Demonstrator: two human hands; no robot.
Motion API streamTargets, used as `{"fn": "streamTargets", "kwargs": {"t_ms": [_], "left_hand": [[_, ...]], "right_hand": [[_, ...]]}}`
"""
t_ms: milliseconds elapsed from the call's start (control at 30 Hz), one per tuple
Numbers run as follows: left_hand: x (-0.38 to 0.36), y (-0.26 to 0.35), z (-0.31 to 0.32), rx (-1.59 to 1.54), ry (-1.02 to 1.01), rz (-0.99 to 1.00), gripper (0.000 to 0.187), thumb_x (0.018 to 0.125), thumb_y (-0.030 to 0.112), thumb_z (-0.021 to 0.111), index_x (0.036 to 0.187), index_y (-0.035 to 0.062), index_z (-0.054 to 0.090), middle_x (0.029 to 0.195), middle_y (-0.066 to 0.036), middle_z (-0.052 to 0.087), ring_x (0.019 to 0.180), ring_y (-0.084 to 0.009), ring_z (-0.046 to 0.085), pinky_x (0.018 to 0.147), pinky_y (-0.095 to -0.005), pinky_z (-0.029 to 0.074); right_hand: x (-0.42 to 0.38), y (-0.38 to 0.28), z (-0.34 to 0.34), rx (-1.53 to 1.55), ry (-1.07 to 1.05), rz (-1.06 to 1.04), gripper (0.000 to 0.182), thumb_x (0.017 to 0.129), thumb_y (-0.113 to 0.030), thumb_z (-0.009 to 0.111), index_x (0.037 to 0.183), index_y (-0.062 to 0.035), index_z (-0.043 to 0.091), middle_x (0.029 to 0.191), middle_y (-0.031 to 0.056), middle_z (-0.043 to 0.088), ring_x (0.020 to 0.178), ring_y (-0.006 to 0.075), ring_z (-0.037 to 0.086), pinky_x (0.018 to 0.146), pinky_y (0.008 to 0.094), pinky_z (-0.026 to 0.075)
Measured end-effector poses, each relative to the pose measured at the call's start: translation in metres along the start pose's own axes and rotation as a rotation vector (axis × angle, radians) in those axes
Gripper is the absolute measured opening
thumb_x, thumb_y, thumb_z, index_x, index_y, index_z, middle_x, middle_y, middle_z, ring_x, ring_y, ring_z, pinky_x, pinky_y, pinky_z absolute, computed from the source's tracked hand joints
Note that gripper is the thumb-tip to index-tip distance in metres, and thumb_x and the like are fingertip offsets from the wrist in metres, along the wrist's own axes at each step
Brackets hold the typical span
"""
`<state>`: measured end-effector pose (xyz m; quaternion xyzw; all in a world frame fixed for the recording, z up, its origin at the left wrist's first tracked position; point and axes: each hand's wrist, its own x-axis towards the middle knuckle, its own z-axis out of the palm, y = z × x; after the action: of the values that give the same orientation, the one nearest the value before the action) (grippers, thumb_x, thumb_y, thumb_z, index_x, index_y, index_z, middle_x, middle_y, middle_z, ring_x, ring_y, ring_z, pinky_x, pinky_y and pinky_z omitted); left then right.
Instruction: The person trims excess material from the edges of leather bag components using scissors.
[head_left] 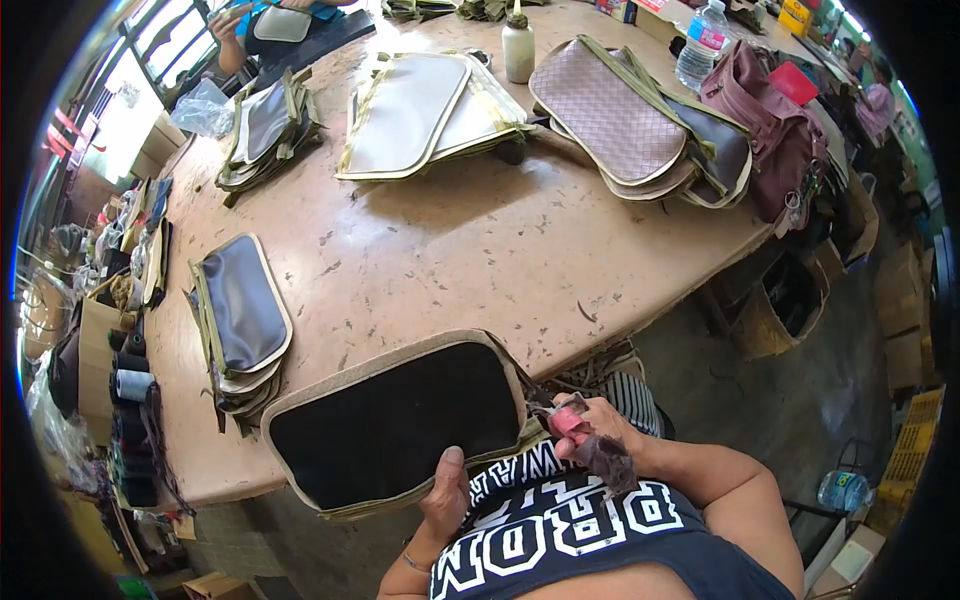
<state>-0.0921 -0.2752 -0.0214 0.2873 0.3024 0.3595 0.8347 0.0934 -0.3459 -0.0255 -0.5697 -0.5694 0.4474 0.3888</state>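
A black bag panel (pixel 400 425) with a beige border lies tilted over the near table edge, with strips of olive-coloured edging showing beneath it. My left hand (pixel 447 497) grips its near edge, thumb pressed on the black face and fingers hidden underneath. At the panel's right corner, my right hand (pixel 600 425) is closed around a cloth-wrapped tool (pixel 570 420), red on the handle with dark rag hanging down. The tool's working end is too small and hidden to make out. Left of the panel lies a stack of dark shiny panels (pixel 243 305) with beige borders.
Across the table (pixel 420 260) stand white panels (pixel 405 115), woven-pattern panels (pixel 610 115), another dark stack (pixel 265 130), a glue bottle (pixel 518 52), a water bottle (pixel 702 45) and a maroon bag (pixel 760 130). Thread spools (pixel 133 385) line the left side. Another person's hand (pixel 228 22) shows at upper left.
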Motion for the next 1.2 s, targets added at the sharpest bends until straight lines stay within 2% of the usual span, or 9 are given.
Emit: {"fn": "streamTargets", "kwargs": {"t_ms": [133, 233, 333, 533, 633, 833, 933, 1100, 1200], "left_hand": [[0.000, 0.002, 0.001, 0.092, -0.007, 0.027, 0.027, 0.078, 0.001, 0.045, 0.104, -0.0050, 0.045, 0.101, -0.014, 0.050, 0.092, -0.0191, 0.050, 0.083, -0.0316, 0.040], [-0.001, 0.002, -0.001, 0.171, 0.002, 0.060, 0.026, 0.078, 0.001, 0.045, 0.103, -0.0052, 0.046, 0.100, -0.014, 0.051, 0.091, -0.0189, 0.050, 0.082, -0.0313, 0.041], [-0.003, 0.002, -0.002, 0.257, 0.013, 0.100, 0.025, 0.078, 0.001, 0.045, 0.102, -0.0055, 0.047, 0.099, -0.013, 0.051, 0.090, -0.0188, 0.051, 0.081, -0.0310, 0.041], [-0.006, 0.003, -0.005, 0.416, 0.031, 0.178, 0.023, 0.078, 0.001, 0.046, 0.100, -0.0060, 0.048, 0.098, -0.013, 0.053, 0.088, -0.0185, 0.052, 0.080, -0.0304, 0.042], [-0.007, 0.004, -0.008, 0.488, 0.045, 0.217, 0.023, 0.078, 0.001, 0.046, 0.099, -0.0062, 0.049, 0.097, -0.013, 0.053, 0.086, -0.0183, 0.052, 0.079, -0.0301, 0.042], [-0.011, 0.006, -0.012, 0.613, 0.146, 0.151, 0.023, 0.076, 0.002, 0.048, 0.099, -0.0052, 0.049, 0.096, -0.012, 0.053, 0.086, -0.0179, 0.053, 0.079, -0.0292, 0.042], [-0.015, 0.010, -0.013, 0.617, 0.187, 0.047, 0.028, 0.073, 0.002, 0.049, 0.101, -0.0021, 0.047, 0.097, -0.010, 0.052, 0.087, -0.0179, 0.051, 0.079, -0.0281, 0.041], [-0.012, 0.007, -0.018, 0.648, 0.044, 0.268, 0.028, 0.073, 0.001, 0.050, 0.101, -0.0021, 0.047, 0.097, -0.010, 0.052, 0.087, -0.0179, 0.051, 0.077, -0.0274, 0.041], [-0.016, 0.007, -0.025, 0.660, 0.061, 0.195, 0.029, 0.073, 0.001, 0.050, 0.101, -0.0020, 0.047, 0.097, -0.011, 0.052, 0.088, -0.0183, 0.051, 0.077, -0.0276, 0.041]], "right_hand": [[0.000, 0.003, 0.001, 0.028, 0.030, 0.007, 0.044, 0.069, -0.037, 0.060, 0.082, 0.0026, 0.044, 0.079, 0.0166, 0.044, 0.067, 0.0318, 0.049, 0.060, 0.0354, 0.039], [0.002, 0.007, 0.000, -0.162, 0.125, -0.217, 0.040, 0.069, -0.031, 0.062, 0.083, 0.0014, 0.043, 0.070, 0.0141, 0.046, 0.060, 0.0299, 0.050, 0.056, 0.0332, 0.040], [0.003, 0.004, -0.003, -0.109, 0.110, -0.191, 0.041, 0.071, -0.034, 0.060, 0.083, 0.0012, 0.043, 0.069, 0.0141, 0.046, 0.062, 0.0295, 0.050, 0.058, 0.0336, 0.040], [-0.002, -0.004, -0.011, 0.085, -0.062, 0.112, 0.049, 0.073, -0.045, 0.052, 0.084, 0.0022, 0.043, 0.084, 0.0175, 0.043, 0.076, 0.0313, 0.046, 0.068, 0.0376, 0.037], [0.001, 0.007, -0.005, -0.010, 0.100, -0.162, 0.044, 0.067, -0.040, 0.059, 0.071, 0.0005, 0.043, 0.071, 0.0120, 0.041, 0.062, 0.0278, 0.043, 0.056, 0.0361, 0.036], [0.002, 0.005, -0.010, -0.044, 0.072, -0.155, 0.046, 0.069, -0.043, 0.057, 0.076, 0.0007, 0.043, 0.075, 0.0129, 0.043, 0.066, 0.0281, 0.045, 0.058, 0.0359, 0.037], [-0.002, -0.004, -0.019, 0.055, -0.050, 0.065, 0.048, 0.069, -0.046, 0.055, 0.077, 0.0003, 0.044, 0.077, 0.0133, 0.042, 0.068, 0.0285, 0.045, 0.059, 0.0362, 0.037], [0.001, 0.009, -0.014, -0.050, -0.020, -0.114, 0.052, 0.069, -0.051, 0.053, 0.078, -0.0006, 0.042, 0.077, 0.0120, 0.042, 0.069, 0.0280, 0.046, 0.060, 0.0361, 0.037], [0.003, 0.011, -0.014, -0.088, -0.011, -0.135, 0.052, 0.070, -0.051, 0.051, 0.079, -0.0007, 0.041, 0.078, 0.0113, 0.042, 0.070, 0.0278, 0.045, 0.060, 0.0361, 0.037]]}}
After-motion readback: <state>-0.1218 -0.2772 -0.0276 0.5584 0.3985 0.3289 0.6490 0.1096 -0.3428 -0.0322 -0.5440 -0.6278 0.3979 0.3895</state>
